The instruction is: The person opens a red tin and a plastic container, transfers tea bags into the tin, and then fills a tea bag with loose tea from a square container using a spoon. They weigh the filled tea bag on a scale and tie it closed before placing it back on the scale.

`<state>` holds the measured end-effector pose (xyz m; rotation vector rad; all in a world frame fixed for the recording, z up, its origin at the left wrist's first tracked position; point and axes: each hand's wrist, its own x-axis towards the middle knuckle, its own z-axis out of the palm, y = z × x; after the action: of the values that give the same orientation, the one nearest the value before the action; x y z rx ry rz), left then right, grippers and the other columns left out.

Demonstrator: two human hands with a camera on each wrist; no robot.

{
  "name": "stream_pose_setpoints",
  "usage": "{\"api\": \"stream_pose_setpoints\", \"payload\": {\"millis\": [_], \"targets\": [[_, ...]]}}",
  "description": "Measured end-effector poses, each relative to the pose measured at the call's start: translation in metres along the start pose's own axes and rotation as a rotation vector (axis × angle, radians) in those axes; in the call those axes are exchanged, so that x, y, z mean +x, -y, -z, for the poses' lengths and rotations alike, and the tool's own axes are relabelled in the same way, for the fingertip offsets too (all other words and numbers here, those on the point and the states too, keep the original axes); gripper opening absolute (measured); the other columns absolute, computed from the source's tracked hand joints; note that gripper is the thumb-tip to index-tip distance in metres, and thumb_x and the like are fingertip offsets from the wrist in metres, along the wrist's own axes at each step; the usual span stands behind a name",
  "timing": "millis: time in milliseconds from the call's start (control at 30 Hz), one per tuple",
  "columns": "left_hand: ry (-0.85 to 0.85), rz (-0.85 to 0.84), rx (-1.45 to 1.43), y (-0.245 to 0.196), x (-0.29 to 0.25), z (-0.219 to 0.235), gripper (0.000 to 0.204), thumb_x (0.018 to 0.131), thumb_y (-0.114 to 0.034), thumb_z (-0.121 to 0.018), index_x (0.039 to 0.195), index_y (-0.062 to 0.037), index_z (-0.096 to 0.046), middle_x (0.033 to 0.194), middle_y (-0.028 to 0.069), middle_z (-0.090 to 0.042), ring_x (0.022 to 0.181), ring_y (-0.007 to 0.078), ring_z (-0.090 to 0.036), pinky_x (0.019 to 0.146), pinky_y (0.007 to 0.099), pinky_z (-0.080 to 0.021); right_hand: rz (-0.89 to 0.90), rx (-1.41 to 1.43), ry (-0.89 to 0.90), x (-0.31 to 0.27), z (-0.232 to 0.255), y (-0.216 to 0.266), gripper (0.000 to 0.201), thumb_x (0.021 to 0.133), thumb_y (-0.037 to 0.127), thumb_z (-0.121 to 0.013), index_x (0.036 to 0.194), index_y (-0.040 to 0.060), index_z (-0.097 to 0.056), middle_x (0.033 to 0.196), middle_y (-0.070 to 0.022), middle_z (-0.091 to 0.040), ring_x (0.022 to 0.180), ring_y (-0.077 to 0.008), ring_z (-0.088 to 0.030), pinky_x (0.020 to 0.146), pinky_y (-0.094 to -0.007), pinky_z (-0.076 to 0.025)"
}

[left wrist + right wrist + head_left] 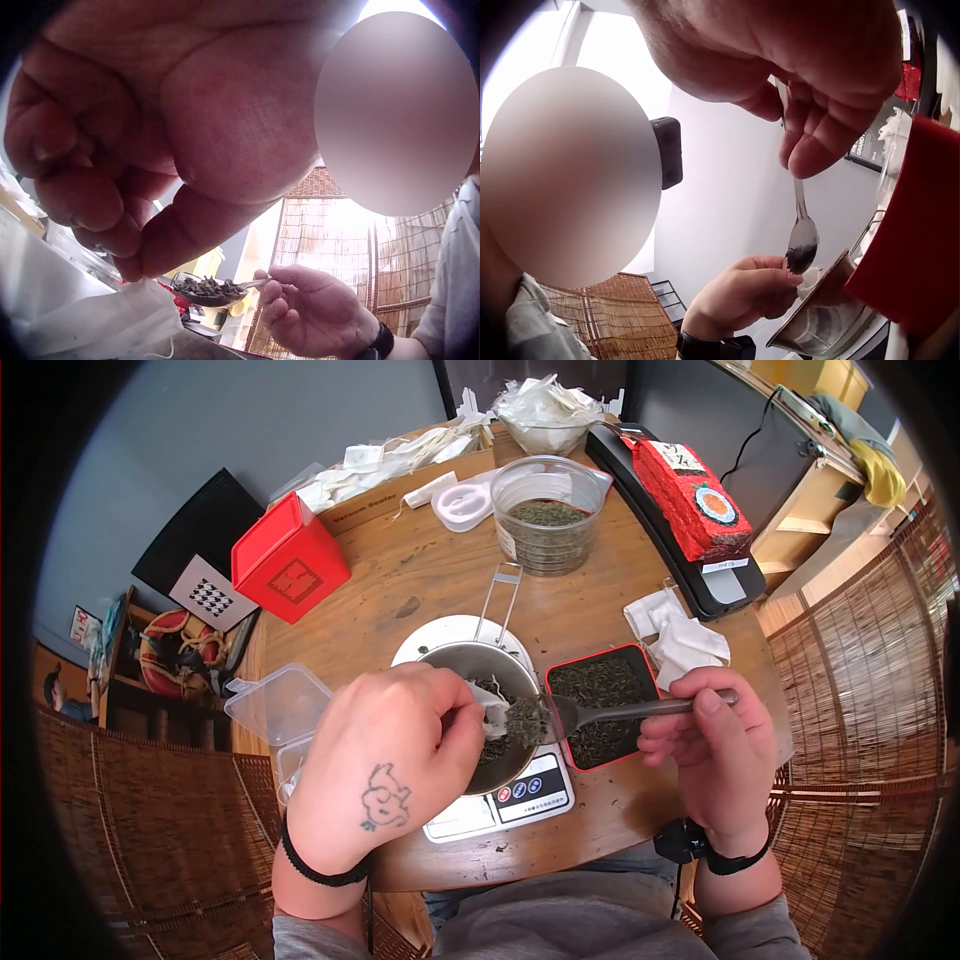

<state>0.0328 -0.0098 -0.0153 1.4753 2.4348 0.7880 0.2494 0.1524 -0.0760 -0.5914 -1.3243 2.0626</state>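
My left hand (400,745) pinches a small white tea bag (120,322) between thumb and fingers, over a metal pan (462,657) with an upright wire handle. Dark dried tea leaves show inside the pan, partly hidden by that hand. The pan sits on a white kitchen scale (460,825). My right hand (725,760) grips a metal spoon (645,710) by its handle, thumb on top. Its bowl carries a heap of tea leaves (527,722) close beside the bag. Under the spoon's handle stands a red-rimmed black container (598,765) of tea leaves.
Behind are a clear tub (545,555) of leaves, a tape roll (462,507) and a cardboard box (400,490) of white bags. A red tin (290,560) stands left; a red packet (690,500) lies on a black sealer (735,590). White bags (680,635) lie right of the container.
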Motion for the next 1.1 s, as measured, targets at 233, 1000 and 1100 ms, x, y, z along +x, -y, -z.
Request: {"api": "stream_pose_setpoints", "payload": {"millis": [233,1000,1100], "targets": [[0.007,0.009,-0.005,-0.002,-0.001,0.000,0.011,0.084,-0.008,-0.071,0.082,0.0017,-0.073,0.077,0.0199,-0.070,0.073,0.0397,-0.070,0.067,0.0436,-0.054,0.003,-0.050,0.017,0.003,-0.013,-0.003,0.026,0.113,0.017,-0.054,0.127,-0.0029,-0.061,0.101,-0.0153,-0.078,0.086,-0.0170,-0.075,0.078,-0.0312,-0.062],[0.025,0.004,0.001,-0.003,-0.002,-0.001,0.010,0.083,-0.009,-0.074,0.082,0.0013,-0.073,0.078,0.0211,-0.069,0.075,0.0415,-0.069,0.067,0.0454,-0.053,0.488,-0.842,0.315,0.011,-0.061,0.037,0.009,0.101,0.000,-0.063,0.107,-0.0056,-0.066,0.091,-0.0110,-0.076,0.079,-0.0116,-0.074,0.070,-0.0242,-0.057],[0.030,0.011,-0.002,-0.003,-0.002,0.000,0.010,0.083,-0.009,-0.073,0.082,0.0013,-0.073,0.078,0.0211,-0.069,0.075,0.0416,-0.069,0.067,0.0454,-0.053,0.574,-0.892,0.328,0.014,-0.065,0.041,0.008,0.100,-0.001,-0.064,0.105,-0.0059,-0.067,0.090,-0.0104,-0.076,0.077,-0.0103,-0.073,0.068,-0.0237,-0.056]]}}
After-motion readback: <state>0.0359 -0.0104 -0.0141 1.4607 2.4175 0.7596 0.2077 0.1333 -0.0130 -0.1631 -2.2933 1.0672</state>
